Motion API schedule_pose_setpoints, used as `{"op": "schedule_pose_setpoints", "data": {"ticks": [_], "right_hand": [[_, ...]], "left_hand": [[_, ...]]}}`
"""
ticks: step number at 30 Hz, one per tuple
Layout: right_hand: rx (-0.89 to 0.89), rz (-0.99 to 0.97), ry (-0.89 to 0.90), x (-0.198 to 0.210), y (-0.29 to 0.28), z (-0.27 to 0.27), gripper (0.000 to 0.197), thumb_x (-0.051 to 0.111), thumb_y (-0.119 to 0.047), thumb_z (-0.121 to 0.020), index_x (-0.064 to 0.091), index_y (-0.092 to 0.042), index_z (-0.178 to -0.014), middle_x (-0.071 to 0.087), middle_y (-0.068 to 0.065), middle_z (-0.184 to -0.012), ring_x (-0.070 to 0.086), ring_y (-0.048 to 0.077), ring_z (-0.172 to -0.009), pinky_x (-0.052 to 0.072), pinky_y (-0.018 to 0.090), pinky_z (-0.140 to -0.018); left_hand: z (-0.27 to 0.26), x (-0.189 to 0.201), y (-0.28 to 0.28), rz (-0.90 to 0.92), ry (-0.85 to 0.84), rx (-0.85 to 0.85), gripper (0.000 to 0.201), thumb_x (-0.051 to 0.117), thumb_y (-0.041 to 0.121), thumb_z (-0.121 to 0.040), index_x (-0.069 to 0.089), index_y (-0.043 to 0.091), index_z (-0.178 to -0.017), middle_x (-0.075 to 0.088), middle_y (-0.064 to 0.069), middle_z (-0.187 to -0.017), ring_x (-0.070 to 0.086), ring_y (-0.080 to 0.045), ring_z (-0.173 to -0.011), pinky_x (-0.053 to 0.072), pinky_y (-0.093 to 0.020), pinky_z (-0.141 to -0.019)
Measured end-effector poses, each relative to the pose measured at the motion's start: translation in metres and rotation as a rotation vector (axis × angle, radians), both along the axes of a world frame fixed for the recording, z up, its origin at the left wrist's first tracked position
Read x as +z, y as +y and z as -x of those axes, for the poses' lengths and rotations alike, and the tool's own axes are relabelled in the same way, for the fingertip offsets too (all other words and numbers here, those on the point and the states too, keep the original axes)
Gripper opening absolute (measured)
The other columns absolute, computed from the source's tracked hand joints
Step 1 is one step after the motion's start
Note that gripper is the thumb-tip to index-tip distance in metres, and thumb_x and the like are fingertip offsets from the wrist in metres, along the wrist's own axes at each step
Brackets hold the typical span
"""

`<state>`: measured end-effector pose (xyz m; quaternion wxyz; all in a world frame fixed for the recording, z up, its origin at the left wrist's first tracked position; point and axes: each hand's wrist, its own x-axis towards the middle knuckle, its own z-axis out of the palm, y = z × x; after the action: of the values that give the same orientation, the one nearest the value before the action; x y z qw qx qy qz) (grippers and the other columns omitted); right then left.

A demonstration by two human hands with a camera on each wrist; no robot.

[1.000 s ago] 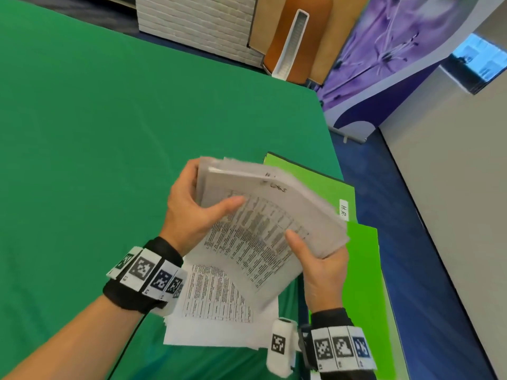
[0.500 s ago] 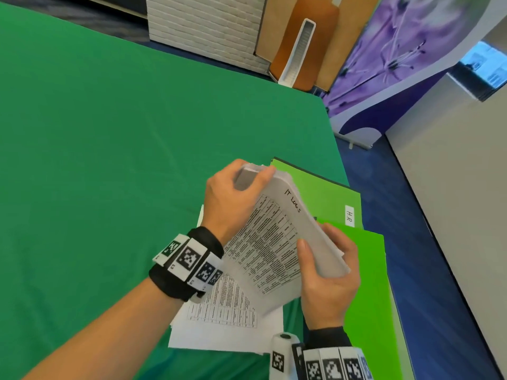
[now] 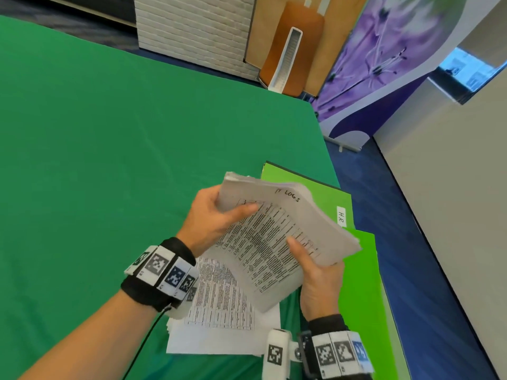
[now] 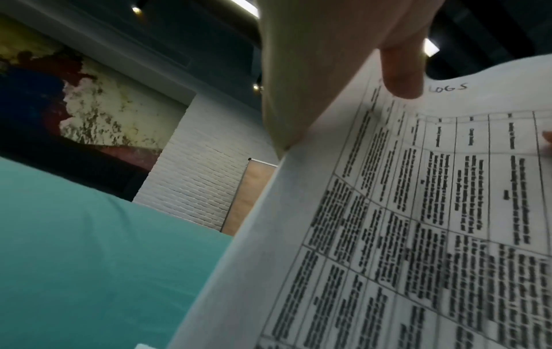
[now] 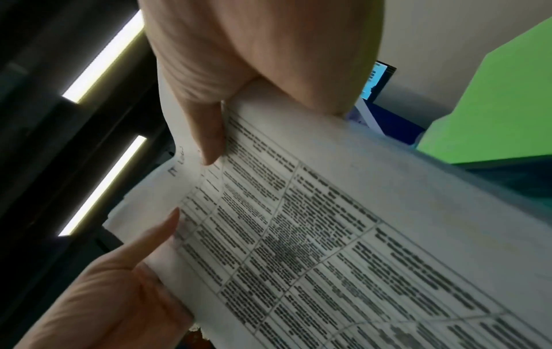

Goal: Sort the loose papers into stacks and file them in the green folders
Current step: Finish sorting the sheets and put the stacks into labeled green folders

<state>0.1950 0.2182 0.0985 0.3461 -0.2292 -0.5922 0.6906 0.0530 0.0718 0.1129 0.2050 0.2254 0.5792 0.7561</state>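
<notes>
I am holding a thick stack of papers [image 3: 285, 229] in both hands above the green table [image 3: 109, 160].

The head view is showing me 2 green folders [image 3: 359, 270] lying under the stack at the table's right edge, plus loose sheets [image 3: 219, 325] below; the wrist views are showing only thumbs on print. My left hand [image 3: 216, 215] and right hand [image 3: 318, 275] are each gripping the stack, thumb on top, fingers curled beneath.
</notes>
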Motion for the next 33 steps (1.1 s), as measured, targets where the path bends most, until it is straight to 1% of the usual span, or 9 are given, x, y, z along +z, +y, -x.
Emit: {"op": "schedule_pose_setpoints", "data": {"ticks": [4,9,14,18,20,25,27,29,33], "right_hand": [[0.053,-0.041,-0.019,-0.012,0.011,-0.003,0.049,0.073,0.009,-0.069,0.061,-0.003,-0.115,0.074,0.005,-0.098,0.069,0.017,-0.093,0.057,0.025,-0.073],[0.067,-0.129,-0.295,-0.052,0.009,0.000,0.038,0.073,0.000,-0.079,0.062,-0.015,-0.112,0.071,-0.001,-0.104,0.066,0.004,-0.094,0.056,0.033,-0.088],[-0.072,-0.072,-0.199,-0.052,0.007,-0.004,0.042,0.072,0.000,-0.080,0.061,-0.011,-0.118,0.072,-0.004,-0.105,0.066,0.009,-0.099,0.056,0.022,-0.081],[-0.008,-0.097,-0.415,-0.084,0.003,-0.011,0.040,0.075,-0.004,-0.080,0.063,-0.014,-0.116,0.071,-0.008,-0.108,0.065,0.004,-0.101,0.052,0.033,-0.096],[-0.004,-0.116,-0.457,-0.093,0.003,-0.009,0.039,0.073,-0.009,-0.083,0.061,-0.016,-0.120,0.068,-0.011,-0.114,0.062,-0.003,-0.103,0.050,0.022,-0.094],[-0.121,-0.124,-0.445,-0.072,0.039,-0.008,0.019,0.069,-0.018,-0.087,0.071,-0.006,-0.102,0.075,-0.001,-0.087,0.069,0.003,-0.076,0.053,0.016,-0.062],[-0.167,-0.175,-0.480,-0.065,0.065,-0.012,0.022,0.068,-0.021,-0.088,0.071,-0.004,-0.101,0.074,-0.002,-0.085,0.067,0.001,-0.071,0.053,0.018,-0.062],[-0.244,-0.227,-0.504,-0.059,0.090,-0.018,0.028,0.067,-0.029,-0.090,0.070,-0.005,-0.105,0.072,0.000,-0.084,0.066,0.010,-0.074,0.055,0.029,-0.065],[-0.397,-0.156,-0.512,-0.059,0.137,-0.024,0.024,0.059,-0.021,-0.095,0.067,-0.003,-0.108,0.063,0.010,-0.091,0.058,0.023,-0.088,0.040,0.031,-0.073]], "left_hand": [[0.007,-0.010,-0.010,-0.026,-0.012,0.063,0.041,0.078,0.005,-0.071,0.063,0.010,-0.108,0.072,0.000,-0.103,0.069,-0.018,-0.096,0.059,-0.032,-0.077],[0.009,-0.056,-0.009,0.219,-0.066,-0.075,0.041,0.077,0.013,-0.077,0.066,0.017,-0.116,0.072,0.000,-0.110,0.067,-0.019,-0.105,0.055,-0.039,-0.091],[-0.003,-0.061,-0.007,0.110,-0.142,-0.010,0.037,0.077,0.006,-0.074,0.067,0.010,-0.109,0.072,-0.008,-0.107,0.069,-0.018,-0.098,0.059,-0.034,-0.080],[-0.010,-0.087,-0.003,0.156,-0.228,0.041,0.037,0.078,0.010,-0.069,0.067,0.011,-0.104,0.073,-0.005,-0.103,0.069,-0.019,-0.098,0.058,-0.025,-0.072],[-0.012,-0.100,0.005,0.247,-0.192,0.058,0.027,0.074,0.020,-0.074,0.069,0.015,-0.100,0.073,-0.002,-0.101,0.068,-0.022,-0.099,0.057,-0.025,-0.072],[0.004,-0.082,0.037,0.339,-0.097,-0.078,0.020,0.071,0.025,-0.086,0.068,0.014,-0.102,0.074,-0.003,-0.089,0.071,-0.017,-0.080,0.059,-0.033,-0.071],[0.015,-0.075,0.053,0.386,-0.121,-0.171,0.021,0.069,0.026,-0.089,0.065,0.013,-0.104,0.075,-0.003,-0.088,0.072,-0.016,-0.075,0.056,-0.027,-0.063],[0.028,-0.078,0.071,0.467,-0.159,-0.141,0.022,0.067,0.025,-0.090,0.060,0.007,-0.100,0.073,-0.007,-0.082,0.069,-0.017,-0.068,0.056,-0.031,-0.061],[0.062,-0.096,0.104,0.844,0.026,-0.013,0.018,0.065,0.030,-0.091,0.059,0.013,-0.088,0.071,-0.006,-0.085,0.068,-0.025,-0.078,0.057,-0.042,-0.077]]}}
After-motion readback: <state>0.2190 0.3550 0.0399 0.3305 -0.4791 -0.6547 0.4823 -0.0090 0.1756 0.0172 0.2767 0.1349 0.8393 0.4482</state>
